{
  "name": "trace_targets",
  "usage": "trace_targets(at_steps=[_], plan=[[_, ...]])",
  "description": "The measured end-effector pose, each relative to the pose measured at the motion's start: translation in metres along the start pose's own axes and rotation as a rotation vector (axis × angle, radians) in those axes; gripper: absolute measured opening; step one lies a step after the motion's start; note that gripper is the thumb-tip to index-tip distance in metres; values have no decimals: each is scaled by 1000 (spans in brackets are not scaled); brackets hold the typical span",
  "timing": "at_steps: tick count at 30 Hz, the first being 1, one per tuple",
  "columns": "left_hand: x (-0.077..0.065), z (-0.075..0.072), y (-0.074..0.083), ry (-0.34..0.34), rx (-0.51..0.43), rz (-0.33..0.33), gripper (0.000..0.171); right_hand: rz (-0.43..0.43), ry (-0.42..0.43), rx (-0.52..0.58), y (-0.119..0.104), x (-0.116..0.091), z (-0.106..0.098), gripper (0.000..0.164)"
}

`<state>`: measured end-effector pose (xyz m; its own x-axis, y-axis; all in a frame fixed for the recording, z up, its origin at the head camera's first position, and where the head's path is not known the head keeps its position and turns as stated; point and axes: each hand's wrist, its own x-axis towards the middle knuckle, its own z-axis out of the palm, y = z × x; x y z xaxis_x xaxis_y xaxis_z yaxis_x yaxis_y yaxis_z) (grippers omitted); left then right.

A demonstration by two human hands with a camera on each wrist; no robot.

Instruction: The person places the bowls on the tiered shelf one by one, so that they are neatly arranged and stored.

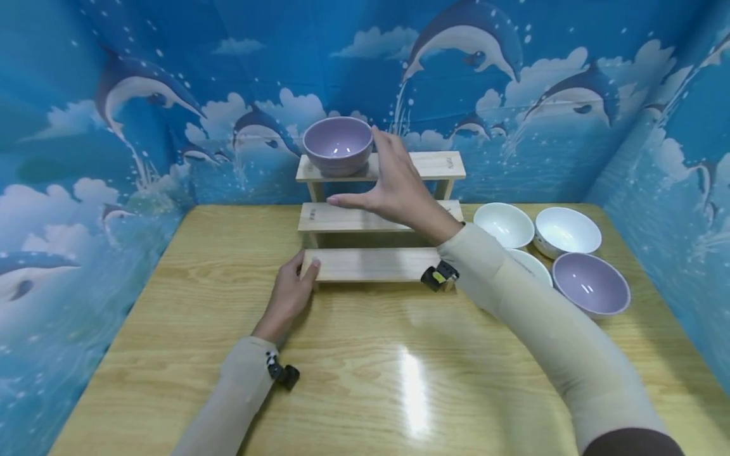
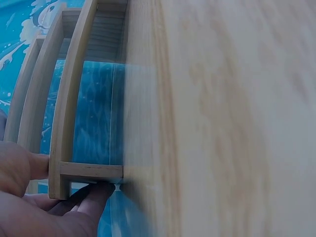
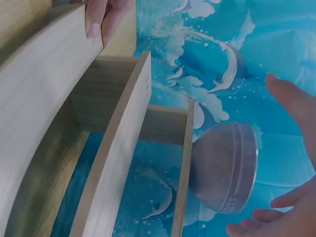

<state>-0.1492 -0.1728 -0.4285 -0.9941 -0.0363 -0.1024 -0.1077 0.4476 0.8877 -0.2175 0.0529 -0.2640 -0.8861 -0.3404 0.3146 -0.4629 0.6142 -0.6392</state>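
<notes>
A three-step wooden rack (image 1: 373, 265) stands on the table. On the left part of its top step sits a purple bowl (image 1: 338, 152), upright. My right hand (image 1: 396, 183) is spread beside the bowl's right side, thumb and fingers wide apart and nothing held. In the right wrist view, the bowl (image 3: 222, 168) stands apart from the thumb, with fingertips close to its rim; whether they touch it I cannot tell. My left hand (image 1: 289, 291) grips the left end of the lowest step, thumb on top. The left wrist view shows its fingers (image 2: 96, 205) under that end.
At the table's right lie a white bowl (image 1: 503, 223), another white bowl (image 1: 567, 231), a third white one (image 1: 531, 265) partly hidden by my right sleeve, and a second purple bowl (image 1: 591, 284). A dolphin-printed blue cloth (image 1: 319, 57) hangs behind and at both sides.
</notes>
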Motion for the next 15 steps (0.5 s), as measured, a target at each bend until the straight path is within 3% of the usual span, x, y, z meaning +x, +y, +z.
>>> trace_targets(at_steps=[8, 15], plan=[[-1, 0, 1, 2, -4, 6, 66, 46, -27, 24, 0, -30, -9, 131], [0, 0, 0, 4, -11, -10, 67, 71, -45, 20, 13, -69, -14, 128]])
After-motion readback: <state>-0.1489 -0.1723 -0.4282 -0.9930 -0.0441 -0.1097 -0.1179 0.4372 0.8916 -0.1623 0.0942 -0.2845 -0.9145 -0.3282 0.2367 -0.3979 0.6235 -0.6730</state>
